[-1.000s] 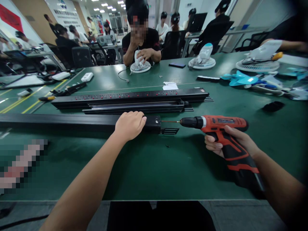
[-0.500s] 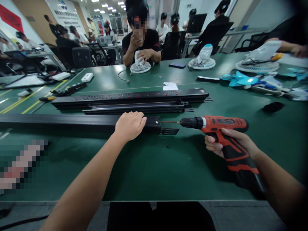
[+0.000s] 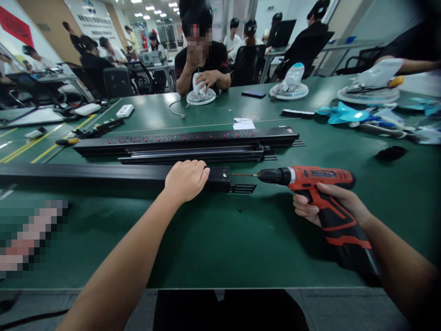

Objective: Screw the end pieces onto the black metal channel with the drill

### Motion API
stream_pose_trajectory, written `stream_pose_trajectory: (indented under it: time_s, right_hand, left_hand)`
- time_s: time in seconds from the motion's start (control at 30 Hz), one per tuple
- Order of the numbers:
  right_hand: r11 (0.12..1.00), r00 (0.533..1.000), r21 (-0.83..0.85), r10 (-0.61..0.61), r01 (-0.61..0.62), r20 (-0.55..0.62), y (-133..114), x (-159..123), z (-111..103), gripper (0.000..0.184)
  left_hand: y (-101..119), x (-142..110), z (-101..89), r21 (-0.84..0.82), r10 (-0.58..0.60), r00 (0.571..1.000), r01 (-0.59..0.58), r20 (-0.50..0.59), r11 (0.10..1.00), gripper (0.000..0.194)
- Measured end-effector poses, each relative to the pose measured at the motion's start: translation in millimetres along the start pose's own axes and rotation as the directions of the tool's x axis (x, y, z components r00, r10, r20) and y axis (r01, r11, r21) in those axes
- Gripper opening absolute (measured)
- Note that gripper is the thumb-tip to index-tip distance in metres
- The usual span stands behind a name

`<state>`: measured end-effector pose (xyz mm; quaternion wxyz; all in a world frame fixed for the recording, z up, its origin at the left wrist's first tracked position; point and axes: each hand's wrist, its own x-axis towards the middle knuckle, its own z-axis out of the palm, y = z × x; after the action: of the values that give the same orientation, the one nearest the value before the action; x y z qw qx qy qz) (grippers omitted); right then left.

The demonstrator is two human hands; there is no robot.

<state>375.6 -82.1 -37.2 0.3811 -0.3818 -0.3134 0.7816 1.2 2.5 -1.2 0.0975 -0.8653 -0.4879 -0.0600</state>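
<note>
Right of frame: your right hand (image 3: pixel 353 204) grasps the red drill (image 3: pixel 322 174), bit (image 3: pixel 244 174) at the end of the black bar (image 3: pixel 103 172). Centre: your left hand (image 3: pixel 186 180) clasps that bar, which spans to the left edge. Beyond: red-dotted strip (image 3: pixel 193 136).

From where I stand, no lettering is legible. Large white rectangular wall sign (image 3: pixel 92 24): blue logo (image 3: pixel 90 7) and dark character rows, unreadable. Orange-and-black cordless drill (image 3: pixel 313 176): side marking (image 3: pixel 323 174), unreadable. Long black red-dotted bar (image 3: pixel 186 140): end label (image 3: pixel 290 129), unreadable.
</note>
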Motion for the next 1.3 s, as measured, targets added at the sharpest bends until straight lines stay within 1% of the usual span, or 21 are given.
stream_pose_trajectory:
  time_s: [0.3,0.43,0.57,0.83,1.0,1.13,1.3]
  right_hand:
    - [0.999,1.0,-0.031,0.009,-0.008,0.013,0.7,1.0,-4.9,0.033]
    - [1.0,0.999,0.017,0.024,-0.024,0.023,0.1,0.7,-3.4,0.032]
    - [0.998,1.0,0.056,0.01,-0.011,0.015,0.4,0.1,0.2,0.03]
    - [0.998,1.0,0.066,0.007,-0.007,-0.004,-0.5,0.0,2.7,0.028]
    - [0.997,0.999,0.064,0.028,-0.03,0.025,-0.1,0.5,0.8,0.03]
    - [0.997,1.0,0.071,0.001,-0.002,0.013,0.3,0.4,0.5,0.03]
    - [0.998,0.999,0.063,0.02,-0.022,0.044,0.2,0.1,-1.5,0.032]
  left_hand:
    - [0.8,-0.7,-0.9,0.0,-0.002,1.0,0.002,0.0,1.0,0.044]
    - [1.0,-1.1,-1.6,-0.001,-0.006,1.0,0.006,0.002,1.0,0.044]
    - [1.2,-0.8,-1.3,0.001,-0.009,1.0,0.009,0.003,1.0,0.043]
    - [0.7,-0.6,0.9,0.002,-0.011,1.0,0.011,-0.004,1.0,0.042]
    - [1.2,-0.7,-1.5,0.002,-0.012,1.0,0.012,0.008,1.0,0.042]
    - [1.1,-0.7,-0.8,0.003,-0.013,1.0,0.013,0.004,1.0,0.042]
    - [0.3,-0.3,0.9,-0.012,-0.011,1.0,0.011,-0.005,1.0,0.042]
